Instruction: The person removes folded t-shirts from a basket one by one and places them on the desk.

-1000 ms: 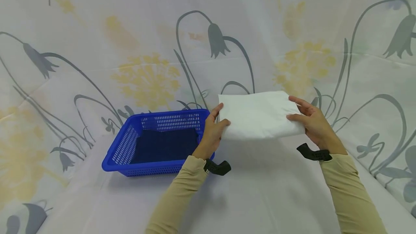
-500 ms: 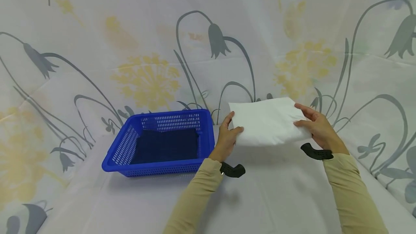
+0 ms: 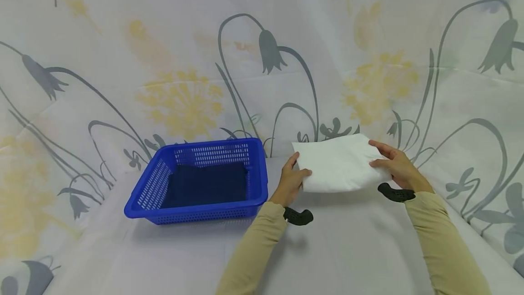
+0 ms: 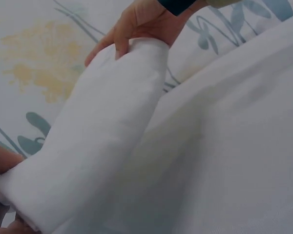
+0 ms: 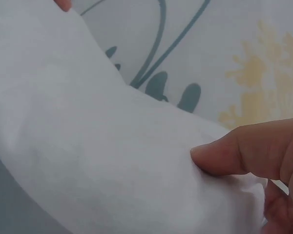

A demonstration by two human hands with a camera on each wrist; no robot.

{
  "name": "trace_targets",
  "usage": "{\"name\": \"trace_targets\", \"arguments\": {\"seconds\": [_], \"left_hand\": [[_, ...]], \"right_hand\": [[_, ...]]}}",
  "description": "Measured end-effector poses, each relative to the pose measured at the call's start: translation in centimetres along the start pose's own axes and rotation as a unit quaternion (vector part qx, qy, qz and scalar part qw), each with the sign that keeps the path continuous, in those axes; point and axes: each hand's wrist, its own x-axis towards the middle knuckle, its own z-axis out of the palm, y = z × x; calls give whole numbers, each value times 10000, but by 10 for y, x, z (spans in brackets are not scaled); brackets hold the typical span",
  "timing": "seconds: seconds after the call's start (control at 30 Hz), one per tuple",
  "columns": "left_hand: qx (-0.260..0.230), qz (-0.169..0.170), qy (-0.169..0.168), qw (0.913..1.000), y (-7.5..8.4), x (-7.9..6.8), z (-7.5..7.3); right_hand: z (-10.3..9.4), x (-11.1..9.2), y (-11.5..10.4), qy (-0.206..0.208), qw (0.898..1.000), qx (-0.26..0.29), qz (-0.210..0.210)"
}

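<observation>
A folded white cloth (image 3: 341, 163) hangs just above the white surface, right of the basket, stretched between my two hands. My left hand (image 3: 288, 181) pinches its left end, thumb on top and fingers behind the edge. At the opposite end my right hand (image 3: 399, 167) grips the cloth the same way. In the right wrist view the right thumb (image 5: 229, 153) presses into the white cloth (image 5: 102, 136). The left wrist view shows the cloth (image 4: 102, 117) long and slightly sagging, with the right hand (image 4: 141, 22) at its far end. Fingers beneath the cloth are partly hidden.
A blue plastic basket (image 3: 258, 172) with slotted sides stands to the left, holding a folded dark navy cloth (image 3: 206, 183). White fabric (image 3: 184, 258) covers the surface. Behind rises a flower-printed curtain (image 3: 172, 26).
Both hands have lowered the white cloth. The left hand has also shifted right, away from the basket, and the cloth has moved right with it. The basket stays put.
</observation>
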Motion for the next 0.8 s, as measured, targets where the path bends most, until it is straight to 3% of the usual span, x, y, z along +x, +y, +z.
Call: {"name": "trace_targets", "arguments": {"seconds": [0.23, 0.43, 0.63, 0.8], "left_hand": [[-147, -340, 20, 9993, -6, 4, -1], [-74, -689, 51, 9976, -14, 8, -5], [-13, -766, 92, 9970, -19, 11, -8], [58, -718, 128, 9973, -26, 13, -8]], "right_hand": [[-2, 9, 10, 19, 9998, -202, 72], [-5, 16, 19, -71, 9973, -733, 11], [-6, 22, 32, -48, 9973, -732, 3], [-7, 23, 41, -146, 9965, -761, 298]]}}
